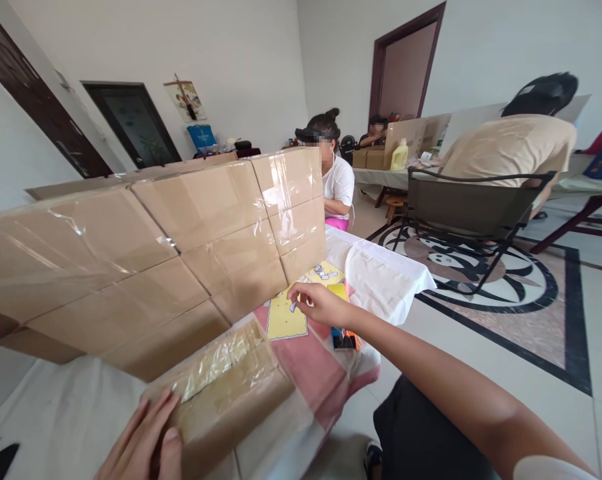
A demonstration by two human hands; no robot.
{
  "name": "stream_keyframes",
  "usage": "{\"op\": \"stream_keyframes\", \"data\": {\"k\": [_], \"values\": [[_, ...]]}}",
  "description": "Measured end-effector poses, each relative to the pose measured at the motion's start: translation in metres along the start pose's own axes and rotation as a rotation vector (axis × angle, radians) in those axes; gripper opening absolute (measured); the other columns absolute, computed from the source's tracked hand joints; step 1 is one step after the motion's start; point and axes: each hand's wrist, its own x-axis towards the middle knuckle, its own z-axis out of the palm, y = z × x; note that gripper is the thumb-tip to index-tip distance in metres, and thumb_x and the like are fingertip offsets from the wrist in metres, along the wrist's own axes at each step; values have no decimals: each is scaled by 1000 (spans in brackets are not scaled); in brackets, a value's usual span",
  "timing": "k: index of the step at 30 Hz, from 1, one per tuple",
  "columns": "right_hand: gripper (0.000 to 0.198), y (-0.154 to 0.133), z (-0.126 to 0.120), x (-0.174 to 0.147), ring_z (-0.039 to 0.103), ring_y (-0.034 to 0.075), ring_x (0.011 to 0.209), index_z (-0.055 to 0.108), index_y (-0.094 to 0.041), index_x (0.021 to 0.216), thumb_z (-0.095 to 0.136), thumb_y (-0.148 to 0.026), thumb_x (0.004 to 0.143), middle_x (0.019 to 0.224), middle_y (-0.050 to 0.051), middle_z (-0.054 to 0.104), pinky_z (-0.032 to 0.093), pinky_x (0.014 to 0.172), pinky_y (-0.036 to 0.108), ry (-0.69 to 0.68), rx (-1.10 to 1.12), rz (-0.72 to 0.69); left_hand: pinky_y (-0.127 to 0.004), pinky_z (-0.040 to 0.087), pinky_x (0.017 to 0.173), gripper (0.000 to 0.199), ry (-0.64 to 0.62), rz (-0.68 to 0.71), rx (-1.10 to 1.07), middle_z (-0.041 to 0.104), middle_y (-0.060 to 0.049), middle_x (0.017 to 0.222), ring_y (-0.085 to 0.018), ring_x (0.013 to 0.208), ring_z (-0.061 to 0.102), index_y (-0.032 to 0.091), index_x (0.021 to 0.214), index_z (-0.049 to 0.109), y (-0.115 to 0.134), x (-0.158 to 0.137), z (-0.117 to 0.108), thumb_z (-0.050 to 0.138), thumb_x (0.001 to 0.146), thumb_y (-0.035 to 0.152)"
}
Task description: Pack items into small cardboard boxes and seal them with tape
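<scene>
Boxes (215,227) of taped cardboard stand stacked like a wall across the table, and on the near side of them the person's right hand (317,303) — thumb and fingers drawn into a narrow pinch — holds a small pale piece (293,307) over a yellow sheet (283,325) on the pink-and-white cloth (313,370). The left hand (143,437) rests against the end of a lower taped box (225,410), fingers laid loose and wide. Small white pieces (327,274) lie on another yellow sheet (311,275) farther off — a blue-and-orange packet (343,339) sits nearer, beside the first sheet.
</scene>
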Motion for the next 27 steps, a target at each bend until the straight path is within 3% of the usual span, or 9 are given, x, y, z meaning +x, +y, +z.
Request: {"op": "stream_keyframes", "data": {"k": [4,10,20,27], "values": [[50,-4,34,-6,56,11,68,52,-20,126,49,1,79,95,1,65,44,65,23,-126,75,-19,-47,41,114,37,-7,-51,-54,68,-10,131,-29,136,52,23,127,63,6,4,-13,46,95,30],[68,3,70,-14,55,11,71,38,-25,146,52,-2,83,98,0,65,44,69,25,-305,151,-23,-54,35,119,41,-127,-99,-95,57,-14,145,-30,145,42,19,133,60,12,6,-26,45,96,27],[79,9,71,-13,49,10,66,27,-22,156,50,-1,84,90,-2,66,43,68,24,-358,279,-61,-53,32,121,39,-166,-172,-93,54,-13,148,-29,146,39,19,132,60,31,11,-35,43,98,24],[87,6,75,-26,56,12,76,22,-28,159,55,-4,82,92,-3,66,45,71,24,-337,327,-85,-51,30,123,39,-146,-206,-83,56,-11,147,-28,146,40,20,132,61,35,12,-34,42,97,25]]}}
